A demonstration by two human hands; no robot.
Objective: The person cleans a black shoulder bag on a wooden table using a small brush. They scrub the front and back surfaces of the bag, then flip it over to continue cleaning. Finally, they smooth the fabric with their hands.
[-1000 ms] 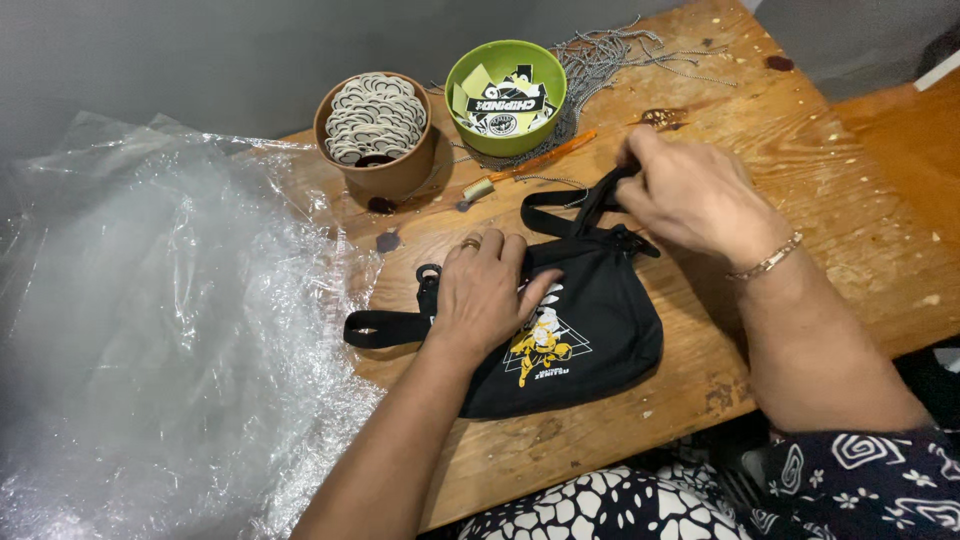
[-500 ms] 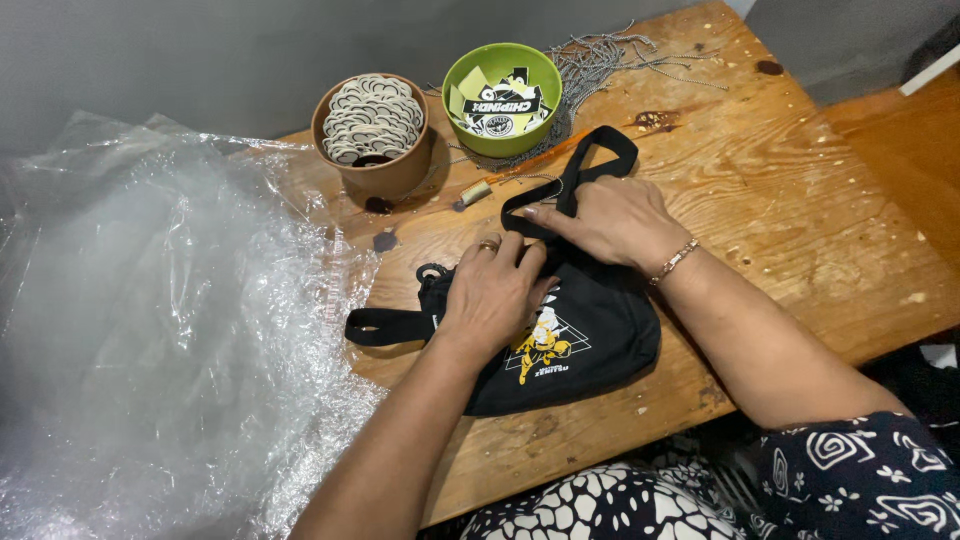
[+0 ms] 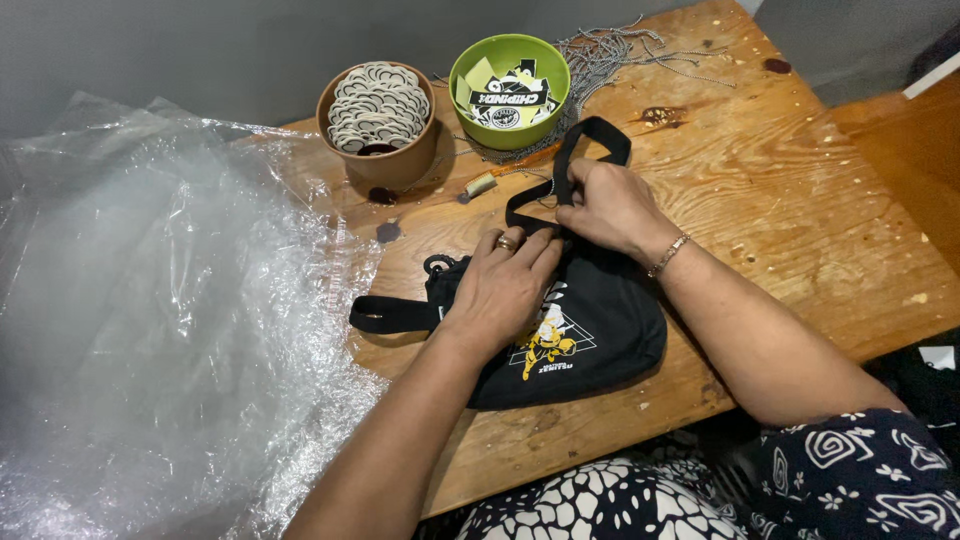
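A small black pouch bag (image 3: 590,345) with a yellow and white print lies flat on the wooden table (image 3: 800,200). My left hand (image 3: 500,285), a ring on one finger, presses down on the bag's upper left part. My right hand (image 3: 610,205), with a bracelet at the wrist, grips the black strap (image 3: 590,140) where it meets the bag's top edge; the strap loops up toward the bowls. Another strap end (image 3: 385,315) sticks out to the left.
A brown bowl (image 3: 380,125) of white round tags and a green bowl (image 3: 510,90) of printed labels stand at the back. Ball chains (image 3: 620,50) lie behind them. A small tool (image 3: 505,175) lies beside the strap. Crumpled clear plastic sheeting (image 3: 150,320) covers the left.
My right hand has drawn back from the far right toward the bag's top edge, bringing the strap with it. My left hand has stayed pressed on the bag.
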